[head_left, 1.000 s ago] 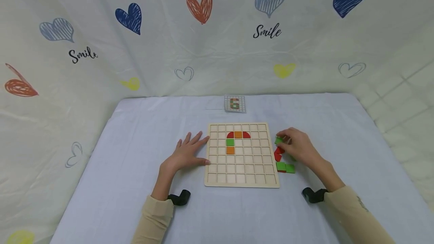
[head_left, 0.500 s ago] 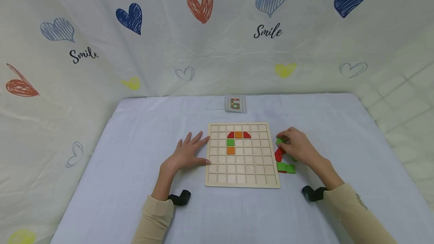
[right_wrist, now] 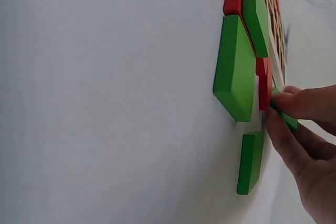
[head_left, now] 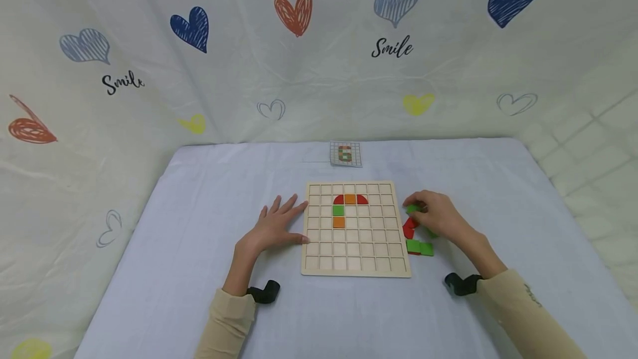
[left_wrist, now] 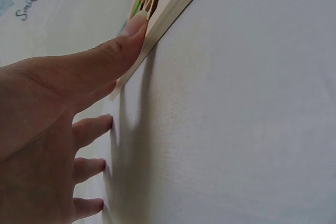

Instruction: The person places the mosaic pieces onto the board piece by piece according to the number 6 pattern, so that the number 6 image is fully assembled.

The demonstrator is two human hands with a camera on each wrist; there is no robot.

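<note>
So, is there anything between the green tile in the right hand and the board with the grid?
Nothing visible: the right hand pinches the green tile right of the board; the red tiles lie nearer the person.

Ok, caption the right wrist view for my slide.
Right hand pinching a green tile beside red and green tiles on white cloth.

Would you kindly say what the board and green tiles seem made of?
The board: probably wood, matte, from its pale tan face and brownish grid edges.
The green tiles: perhaps painted wood, smooth, low-sheen, given their even colour and thick sides; plastic remains possible.
</note>
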